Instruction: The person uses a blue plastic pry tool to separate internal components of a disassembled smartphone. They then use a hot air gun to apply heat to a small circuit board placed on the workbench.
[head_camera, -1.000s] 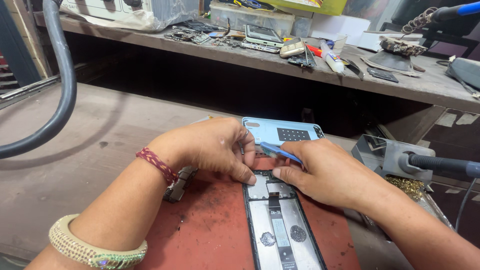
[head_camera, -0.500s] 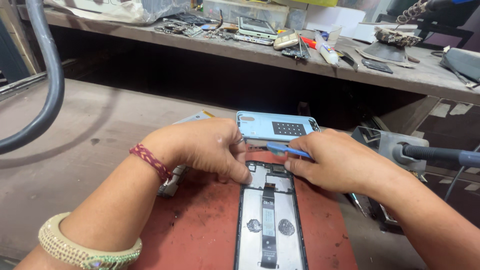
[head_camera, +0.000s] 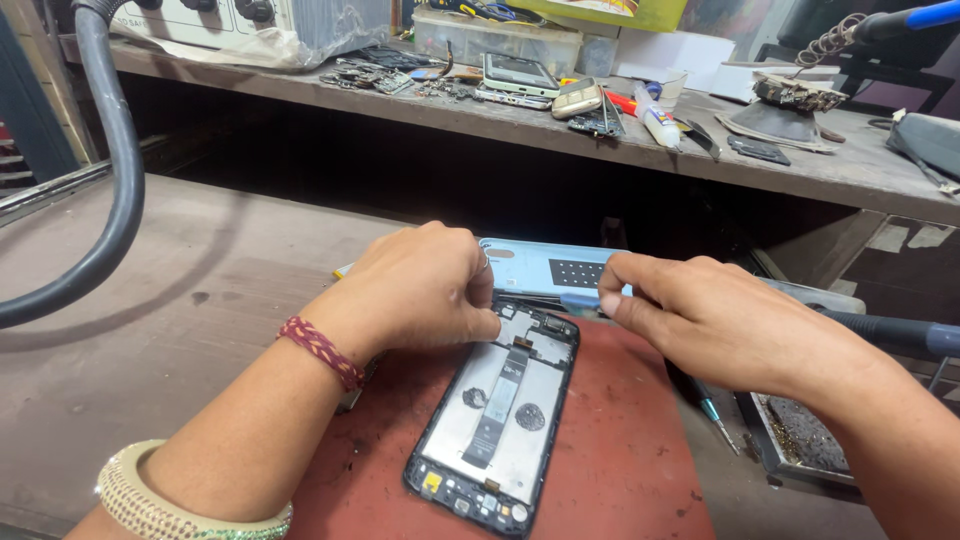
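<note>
My left hand (head_camera: 425, 290) has its fingers pressed together on the top edge of the opened phone (head_camera: 497, 410). My right hand (head_camera: 715, 320) pinches a thin blue pry tool (head_camera: 580, 299) just beside it. The phone lies on a red mat (head_camera: 620, 450), the light-blue back cover (head_camera: 555, 268) just beyond, on the table (head_camera: 200, 290).

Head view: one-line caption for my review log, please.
Left hand steadies an opened phone on a red mat; right hand holds a blue pick.
</note>
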